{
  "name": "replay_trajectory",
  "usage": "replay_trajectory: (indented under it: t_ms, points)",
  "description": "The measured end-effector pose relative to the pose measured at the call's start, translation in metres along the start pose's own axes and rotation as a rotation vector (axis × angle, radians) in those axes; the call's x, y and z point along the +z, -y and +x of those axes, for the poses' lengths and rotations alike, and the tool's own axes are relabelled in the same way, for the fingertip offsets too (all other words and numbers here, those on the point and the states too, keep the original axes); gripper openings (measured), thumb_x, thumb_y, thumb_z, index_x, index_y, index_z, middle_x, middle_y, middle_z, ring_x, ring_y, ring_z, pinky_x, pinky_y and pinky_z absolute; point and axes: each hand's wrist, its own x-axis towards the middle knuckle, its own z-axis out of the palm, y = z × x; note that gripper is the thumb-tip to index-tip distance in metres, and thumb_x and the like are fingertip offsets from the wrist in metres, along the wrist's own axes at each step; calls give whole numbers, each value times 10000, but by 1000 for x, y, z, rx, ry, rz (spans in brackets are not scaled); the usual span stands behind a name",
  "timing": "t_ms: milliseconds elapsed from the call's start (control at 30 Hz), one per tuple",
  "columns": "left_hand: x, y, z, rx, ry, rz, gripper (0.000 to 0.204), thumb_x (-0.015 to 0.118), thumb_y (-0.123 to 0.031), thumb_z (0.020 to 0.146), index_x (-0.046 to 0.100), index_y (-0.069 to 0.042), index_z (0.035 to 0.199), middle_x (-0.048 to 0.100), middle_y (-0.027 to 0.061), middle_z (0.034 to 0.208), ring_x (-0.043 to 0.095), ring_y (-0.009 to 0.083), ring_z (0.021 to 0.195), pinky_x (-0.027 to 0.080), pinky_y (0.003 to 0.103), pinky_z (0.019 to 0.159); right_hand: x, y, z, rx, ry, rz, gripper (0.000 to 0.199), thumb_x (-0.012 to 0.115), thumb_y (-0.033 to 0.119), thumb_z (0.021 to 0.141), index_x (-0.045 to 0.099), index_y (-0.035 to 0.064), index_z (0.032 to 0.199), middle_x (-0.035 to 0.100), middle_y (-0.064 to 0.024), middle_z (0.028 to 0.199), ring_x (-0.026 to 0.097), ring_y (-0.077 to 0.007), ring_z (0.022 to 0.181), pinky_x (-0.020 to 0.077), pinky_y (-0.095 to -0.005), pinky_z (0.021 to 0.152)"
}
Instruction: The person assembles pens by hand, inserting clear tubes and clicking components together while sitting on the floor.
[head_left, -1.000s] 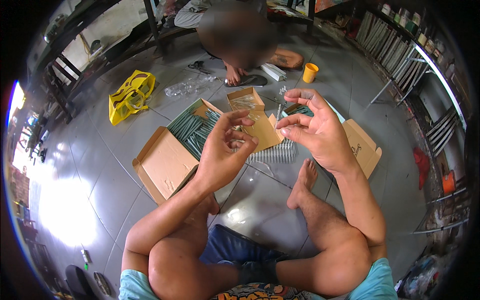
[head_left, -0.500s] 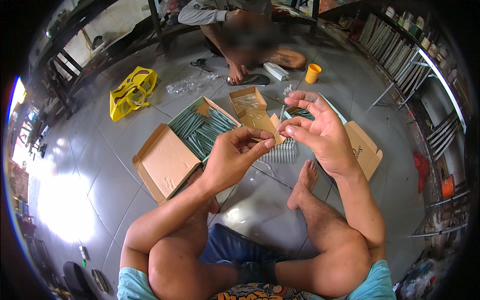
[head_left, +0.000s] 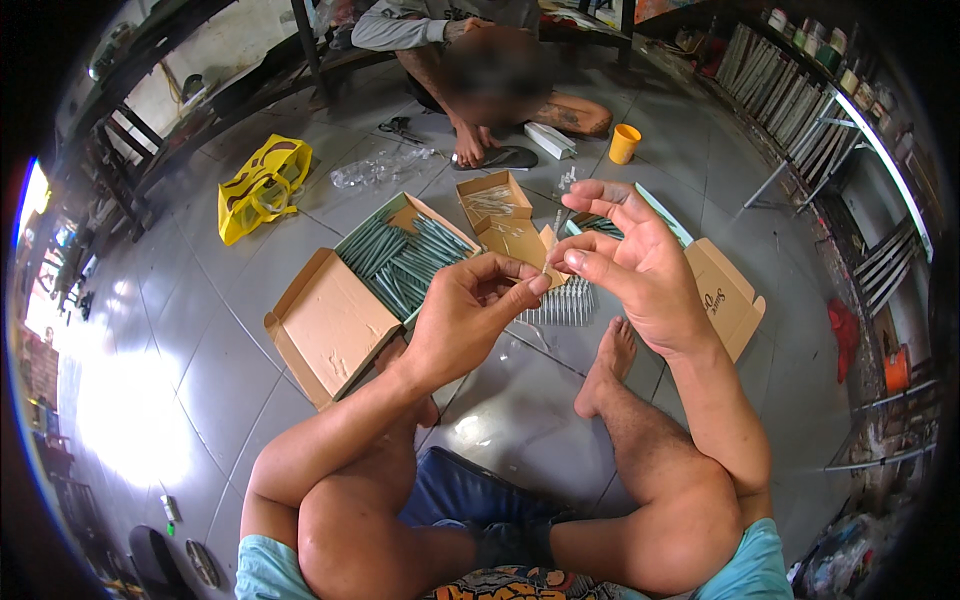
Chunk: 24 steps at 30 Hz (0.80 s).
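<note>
In front of me, my left hand (head_left: 475,305) pinches the lower end of a thin, pale, stick-like piece (head_left: 557,222) between thumb and forefinger. The thumb and forefinger of my right hand (head_left: 645,275) close on the same piece a little higher, its other fingers raised and curved. Just beneath them stands a row of slim clear and silvery pieces (head_left: 560,308), partly hidden by my hands. Left of these, an open box (head_left: 330,325) holds many dark green pen-like sticks (head_left: 400,255). A small cardboard box (head_left: 490,185) with thin pale pieces lies beyond.
Behind my right hand is another open box (head_left: 725,295) with green sticks. A yellow bag (head_left: 262,190), clear plastic wrapping (head_left: 380,168) and an orange cup (head_left: 625,145) lie farther off. Another person (head_left: 470,130) sits opposite, near a sandal (head_left: 510,158). Metal racks line the right side.
The thin piece now shows more plainly, upright between my fingertips. My hands have barely moved. The other person's arm and head have shifted slightly.
</note>
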Motion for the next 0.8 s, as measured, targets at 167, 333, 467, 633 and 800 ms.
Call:
replay_trajectory:
  t_ms: [167, 333, 467, 633, 800]
  points:
    - [1, -3, 0, -8, 1, 16, 268, 694, -219, 920, 656, 30, 1011, 672, 38, 871, 614, 68, 798, 494, 216, 711, 2, 0, -1, -28, -1, -43, 467, 610, -58, 864, 444, 5, 1296, 447, -131, 1303, 612, -188, 1005, 513, -305, 890]
    - [1, -2, -1, 5, -18, -20, 286, 704, -242, 914, 667, 26, 1007, 678, 28, 837, 608, 48, 768, 481, 196, 675, 4, -4, -1, -48, 31, -48, 471, 596, -55, 882, 447, 37, 1319, 469, -69, 1335, 581, -149, 1031, 512, -282, 887]
    - [0, -2, -1, -6, -9, 18, 283, 704, -238, 914, 667, 27, 1007, 675, 27, 837, 607, 50, 770, 487, 196, 683, 4, -5, -1, -67, 27, -58, 449, 589, -48, 884, 460, 37, 1305, 487, -46, 1330, 568, -145, 1036, 512, -289, 885]
    - [1, -4, -2, -13, -10, 16, 286, 705, -236, 914, 663, 30, 1012, 673, 34, 847, 609, 57, 773, 495, 201, 696, 2, -4, 0, -74, 13, -134, 477, 602, -60, 870, 464, 46, 1315, 478, -54, 1324, 577, -140, 1014, 525, -280, 855]
    - [1, -5, -2, -11, -24, -19, 298, 701, -234, 917, 653, 39, 1028, 675, 45, 864, 619, 73, 791, 513, 216, 715, 5, -1, 0, -36, 6, -133, 583, 625, -123, 816, 430, 32, 1343, 410, -125, 1315, 593, -146, 950, 539, -257, 812]
